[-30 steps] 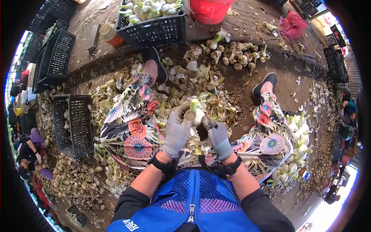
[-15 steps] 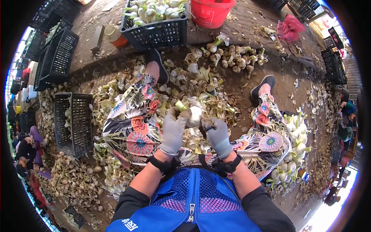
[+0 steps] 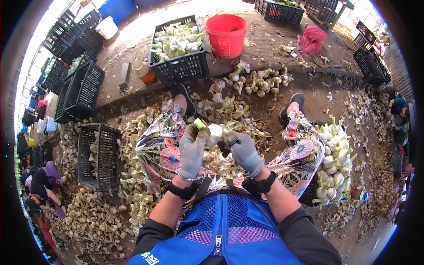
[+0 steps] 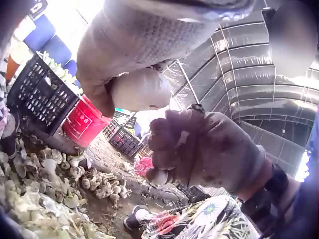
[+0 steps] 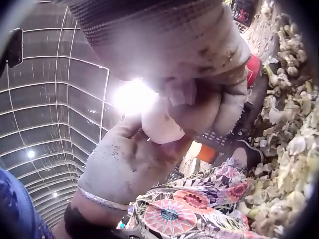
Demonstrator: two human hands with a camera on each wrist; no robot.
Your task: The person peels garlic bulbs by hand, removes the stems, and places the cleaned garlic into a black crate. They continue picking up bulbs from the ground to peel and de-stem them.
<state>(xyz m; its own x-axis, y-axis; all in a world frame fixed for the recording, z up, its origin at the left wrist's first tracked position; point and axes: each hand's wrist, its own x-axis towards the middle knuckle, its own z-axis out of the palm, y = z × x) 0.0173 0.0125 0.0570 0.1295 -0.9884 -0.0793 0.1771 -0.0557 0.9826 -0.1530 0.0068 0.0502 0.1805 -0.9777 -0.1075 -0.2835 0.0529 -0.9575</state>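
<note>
A white garlic bulb [image 3: 215,134] with a short green stem [image 3: 200,124] lies in my gloved left hand [image 3: 191,150], held between thumb and fingers, stem toward the left. In the left wrist view the pale bulb [image 4: 142,90] sticks out from the glove toward the other hand. My gloved right hand [image 3: 244,151] is at the bulb's right side, its darkly soiled fingers [image 4: 162,134] curled. A small pale scrap [image 5: 182,93] shows at those fingers in the right wrist view. I cannot tell whether the right hand pinches anything.
A black crate [image 3: 183,68] of cleaned garlic stands ahead beside a red bucket [image 3: 226,37]. Another full crate [image 3: 332,165] is by my right leg. Untrimmed bulbs [image 3: 260,82] lie ahead; peelings [image 3: 238,126] cover the ground between my feet. A black crate [image 3: 98,157] stands left.
The view has tilted up, showing more ahead. The left hand has turned the bulb so its stem, upright at first, points left. The right hand stays close beside the bulb.
</note>
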